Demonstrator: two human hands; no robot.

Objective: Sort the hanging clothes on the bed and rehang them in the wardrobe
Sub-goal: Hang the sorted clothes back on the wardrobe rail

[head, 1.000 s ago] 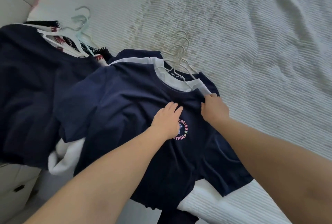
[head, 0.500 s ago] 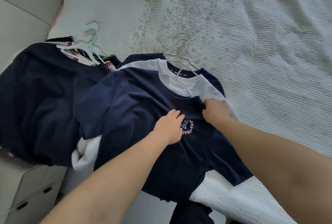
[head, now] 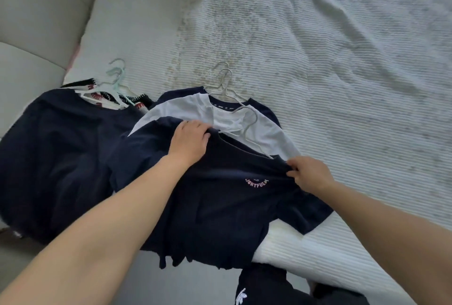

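Both hands have spread apart along the shoulders of the top navy shirt [head: 220, 206]: left hand [head: 189, 140] and right hand [head: 309, 175] each pinch its fabric. It lies on the bed [head: 342, 72] over a white shirt [head: 256, 131], probably held so to straighten it on its hanger [head: 252, 128]

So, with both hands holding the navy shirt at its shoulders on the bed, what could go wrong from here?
1. The navy shirt lies on the white shirt, whose hanger sits by its collar; lifting could drag them along.
2. The left hand and right hand hold only fabric, so the shirt may slide off its own hanger, which is hidden.
3. Its hem hangs over the bed edge and could slip down.
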